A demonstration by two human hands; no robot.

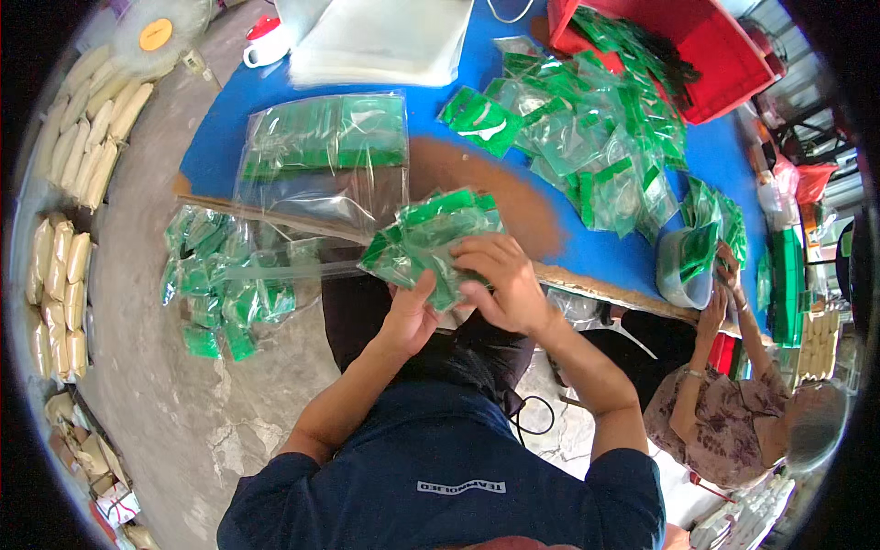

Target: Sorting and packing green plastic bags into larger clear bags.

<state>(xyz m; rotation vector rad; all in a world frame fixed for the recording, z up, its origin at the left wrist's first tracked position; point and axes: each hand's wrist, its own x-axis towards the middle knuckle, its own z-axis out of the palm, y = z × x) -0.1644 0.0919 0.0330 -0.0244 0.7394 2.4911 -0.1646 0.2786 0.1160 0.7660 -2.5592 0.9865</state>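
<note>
Over my lap, at the table's front edge, I hold a bunch of small green and clear plastic packets point(431, 240) in both hands. My left hand point(411, 319) grips the bunch from below, its thumb up against the packets and its other fingers mostly hidden. My right hand point(506, 282) closes on the right side, fingers bent over the top packets. Just beyond lies a large clear bag point(316, 194) with green packets in its far part; its near end overhangs the edge. A loose heap of similar packets point(587, 124) covers the table's right side.
A red crate point(724, 69) tips toward the heap. Large clear sheets or bags point(380, 41) and a red-topped white mug point(266, 48) are at the back. More bagged packets point(220, 280) lie low at left. At right a co-worker point(724, 417) reaches to a translucent tub point(672, 282).
</note>
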